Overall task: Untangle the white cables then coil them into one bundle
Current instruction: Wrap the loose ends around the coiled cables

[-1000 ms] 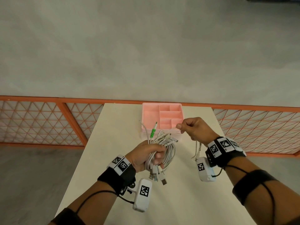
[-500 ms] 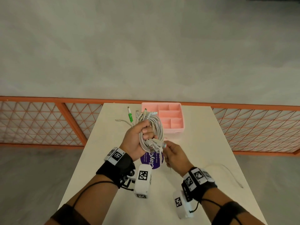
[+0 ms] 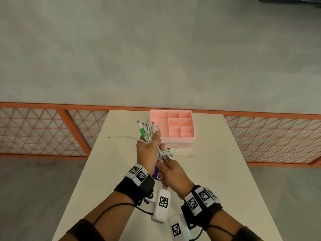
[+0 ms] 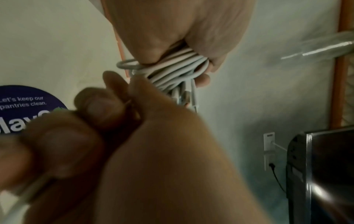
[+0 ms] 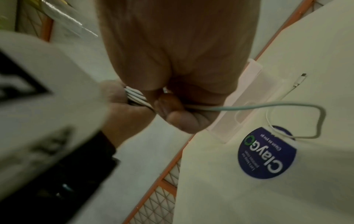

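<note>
Above a white table [image 3: 107,171], the left hand [image 3: 147,150] is fisted around the cable bundle [image 3: 149,134], plug ends fanning out above the fist and more poking out below it, one stray lead [image 3: 121,137] jutting off to the left of the grip. Holding the coil upright appears to keep the loops from slipping apart. Just below that fist, the right hand [image 3: 172,174] pinches a loose cable [image 5: 249,107] between thumb and fingers; its tail trails down to the tabletop beside a blue sticker [image 5: 266,153], probably kept taut for the next wrap. A pink tray [image 3: 173,141] sits beyond both hands, empty of cables.
</note>
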### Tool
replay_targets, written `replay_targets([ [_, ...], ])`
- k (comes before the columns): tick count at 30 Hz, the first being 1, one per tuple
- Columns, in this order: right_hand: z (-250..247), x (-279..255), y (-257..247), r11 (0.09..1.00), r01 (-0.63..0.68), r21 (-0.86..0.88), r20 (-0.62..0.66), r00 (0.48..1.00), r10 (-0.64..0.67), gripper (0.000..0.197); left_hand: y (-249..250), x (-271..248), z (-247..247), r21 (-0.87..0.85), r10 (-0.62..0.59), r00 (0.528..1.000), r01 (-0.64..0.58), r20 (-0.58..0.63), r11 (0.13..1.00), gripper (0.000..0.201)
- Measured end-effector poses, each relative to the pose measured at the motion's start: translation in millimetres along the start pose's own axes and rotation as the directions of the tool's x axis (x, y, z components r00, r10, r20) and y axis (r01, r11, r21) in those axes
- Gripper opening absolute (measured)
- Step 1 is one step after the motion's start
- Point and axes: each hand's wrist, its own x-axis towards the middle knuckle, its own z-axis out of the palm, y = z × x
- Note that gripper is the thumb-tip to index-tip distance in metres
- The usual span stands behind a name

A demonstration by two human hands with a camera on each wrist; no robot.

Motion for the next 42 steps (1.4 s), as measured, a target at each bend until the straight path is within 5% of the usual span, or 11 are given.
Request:
replay_targets([
  [5, -4, -5, -11, 0.996, -0.012, -0.085, 0.067, 0.998, 0.018, 0.038, -8, -2, -4, 0.221, 0.173, 0.983, -0.180, 0.053, 0.958, 0.025],
  [13, -33, -9, -47, 0.918, 0.141, -0.371, 0.199, 0.978, -0.070, 0.034, -21, 4, -17, 0.322, 0.170, 0.972, -0.216, 0.163, 0.922, 0.044],
  [17, -54, 0, -68, 0.812, 0.235, -0.534, 0.258, 0.960, -0.108, 0.023, -10, -2, -15, 0.353, 0.120, 0.956, -0.213, 0.267, 0.911, 0.026],
  [21, -67, 11, -84, 0.712, 0.318, -0.626, 0.304, 0.940, -0.153, 0.018, -1, -10, -11, 0.354, -0.057, 0.933, -0.078, 0.355, 0.932, 0.057],
  [27, -86, 19, -113, 0.642, 0.384, -0.664, 0.300, 0.923, -0.242, 0.008, 2, -15, -16, 0.280, -0.238, 0.792, 0.089, 0.563, 0.956, 0.070],
  [32, -100, 29, -118, 0.699, 0.400, -0.592, 0.298, 0.915, -0.271, 0.009, 5, -18, -18, 0.271, -0.300, 0.763, 0.168, 0.573, 0.948, 0.026],
  [39, -112, 42, -89, 0.861, 0.388, -0.329, 0.082, 0.920, -0.384, 0.008, 15, -13, -22, 0.073, -0.317, 0.684, 0.360, 0.657, 0.930, 0.011],
  [42, -108, 41, -73, 0.926, 0.310, -0.214, 0.002, 0.948, -0.317, 0.013, 19, -12, -23, 0.013, -0.310, 0.685, 0.402, 0.660, 0.916, 0.028],
])
